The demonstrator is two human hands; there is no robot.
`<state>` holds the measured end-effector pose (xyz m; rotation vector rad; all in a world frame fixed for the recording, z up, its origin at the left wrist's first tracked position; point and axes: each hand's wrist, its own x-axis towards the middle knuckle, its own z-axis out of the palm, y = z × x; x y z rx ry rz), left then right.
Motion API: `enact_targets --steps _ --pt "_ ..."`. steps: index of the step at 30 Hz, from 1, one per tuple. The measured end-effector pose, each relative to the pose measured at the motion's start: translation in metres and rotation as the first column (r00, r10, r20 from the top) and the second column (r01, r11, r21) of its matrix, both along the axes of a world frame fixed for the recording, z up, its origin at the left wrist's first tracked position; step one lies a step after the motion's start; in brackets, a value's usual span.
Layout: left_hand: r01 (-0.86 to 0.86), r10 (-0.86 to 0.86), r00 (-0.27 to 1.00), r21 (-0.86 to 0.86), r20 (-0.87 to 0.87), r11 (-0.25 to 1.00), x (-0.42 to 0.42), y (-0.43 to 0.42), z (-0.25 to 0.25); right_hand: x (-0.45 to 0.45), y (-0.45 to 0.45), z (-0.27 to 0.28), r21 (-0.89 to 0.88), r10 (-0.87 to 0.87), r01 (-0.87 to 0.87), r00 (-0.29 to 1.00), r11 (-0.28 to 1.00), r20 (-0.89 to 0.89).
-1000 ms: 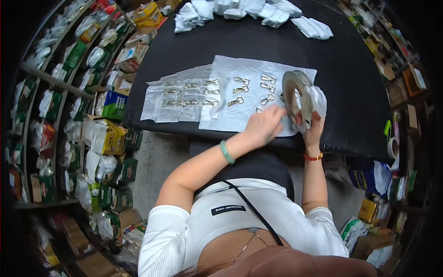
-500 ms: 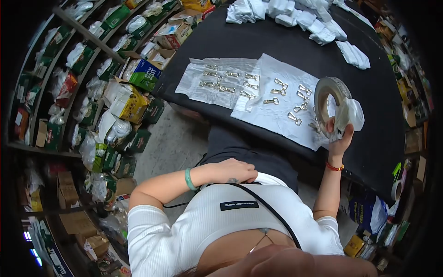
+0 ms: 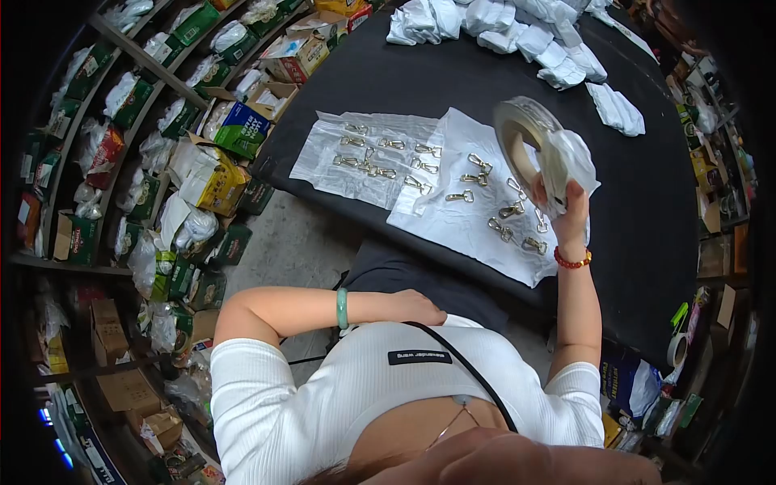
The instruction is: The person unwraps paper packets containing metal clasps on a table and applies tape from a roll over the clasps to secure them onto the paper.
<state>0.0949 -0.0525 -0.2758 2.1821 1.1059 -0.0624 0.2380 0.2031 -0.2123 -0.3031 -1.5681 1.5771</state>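
Observation:
My right hand [image 3: 571, 212] is raised over the right part of the table, closed on a large roll of tape [image 3: 512, 133] and a crumpled white plastic packet [image 3: 568, 162]. The roll is tilted, its hollow core facing left. Below it, several gold-coloured swivel snap hooks [image 3: 459, 196] lie spread on a white plastic sheet [image 3: 436, 214]. More snap hooks [image 3: 392, 144] lie on a thinner, translucent sheet [image 3: 311, 166] to the left. My left hand [image 3: 416, 307] rests against my waist, apparently flat and holding nothing; its fingertips are partly hidden.
White wrapped packets [image 3: 493, 24] are heaped at the far side of the black table [image 3: 364, 73]. Shelves [image 3: 153, 69] with boxes and bagged goods curve along the left. Another tape roll [image 3: 677, 350] hangs at the table's right edge.
My right hand has moved left and up with the tape roll and packet, uncovering snap hooks at the sheet's right side. My left hand stays at my waist.

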Motion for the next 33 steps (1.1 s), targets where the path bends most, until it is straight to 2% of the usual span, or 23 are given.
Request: enact_targets --steps 4,10,14,16,17,18,20,24,29,31,32,33 --pt "-0.102 0.188 0.952 -0.329 0.242 0.939 -0.013 0.005 0.021 -0.027 0.002 0.011 0.002 0.128 -0.128 0.992 0.992 -0.016" --pt "-0.091 0.303 0.846 -0.442 0.438 0.892 -0.022 0.01 0.02 -0.062 -0.001 0.025 -0.015 0.223 -0.224 0.974 0.974 -0.03" --pt "-0.264 0.355 0.887 -0.307 0.295 0.915 -0.034 0.031 0.043 -0.093 0.0 0.017 -0.054 0.329 -0.334 0.941 0.941 -0.078" --pt "-0.612 0.672 0.685 -0.278 0.281 0.74 -0.047 0.044 0.082 -0.103 -0.004 0.018 -0.067 0.328 -0.332 0.943 0.941 -0.062" --pt "-0.753 0.672 0.649 0.178 0.357 0.633 -0.054 0.048 0.077 -0.108 -0.006 0.021 -0.076 0.328 -0.33 0.944 0.941 -0.041" --pt "-0.78 0.659 0.614 0.46 0.434 0.424 -0.062 0.061 0.068 -0.113 -0.007 0.024 -0.079 0.332 -0.332 0.943 0.94 -0.019" --pt "-0.72 0.623 0.6 0.679 0.502 0.146 -0.069 0.072 0.046 -0.122 -0.005 0.024 -0.078 0.338 -0.337 0.941 0.938 -0.005" --pt "-0.701 0.713 0.646 0.581 0.273 0.413 -0.072 0.078 0.014 -0.136 0.007 0.007 -0.037 0.316 -0.315 0.936 0.949 0.154" --pt "-0.645 0.637 0.724 0.59 0.266 0.486 -0.041 0.093 0.013 -0.147 0.023 -0.015 0.043 0.167 -0.188 0.939 0.981 0.301" --pt "-0.785 0.714 0.618 0.208 0.33 0.583 -0.041 0.09 0.056 -0.144 0.031 -0.021 0.096 0.12 -0.154 0.948 0.983 0.294" --pt "-0.784 0.711 0.619 0.212 0.334 0.584 -0.051 0.092 0.055 -0.141 0.034 -0.025 0.137 0.075 -0.117 0.958 0.984 0.278" --pt "-0.835 0.699 0.548 0.249 0.46 0.491 -0.067 0.098 0.054 -0.138 0.036 -0.031 0.172 0.03 -0.078 0.965 0.982 0.261"
